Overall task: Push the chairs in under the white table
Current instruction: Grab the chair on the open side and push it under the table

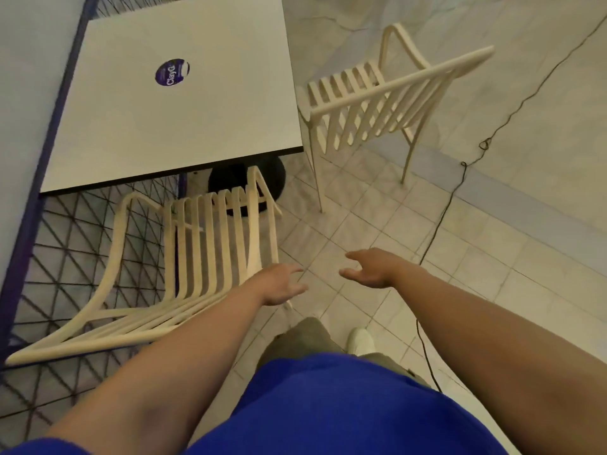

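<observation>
The white table (184, 119) fills the upper left, with a round purple sticker (172, 72) on its top. A cream slatted chair (210, 244) stands at the table's near edge, its seat front just under the tabletop and its backrest toward me. A second cream slatted chair (377, 106) stands at the table's right side, pulled out and angled. My left hand (282, 285) hovers open just right of the near chair's backrest corner, holding nothing. My right hand (371, 269) is open over the floor tiles, apart from both chairs.
A dark wire-mesh fence with a blue frame (65, 244) runs along the left beside the near chair. The table's black round base (246, 178) sits under it. A thin black cable (437, 231) trails across the tiled floor on the right. My shoe (361, 339) is below.
</observation>
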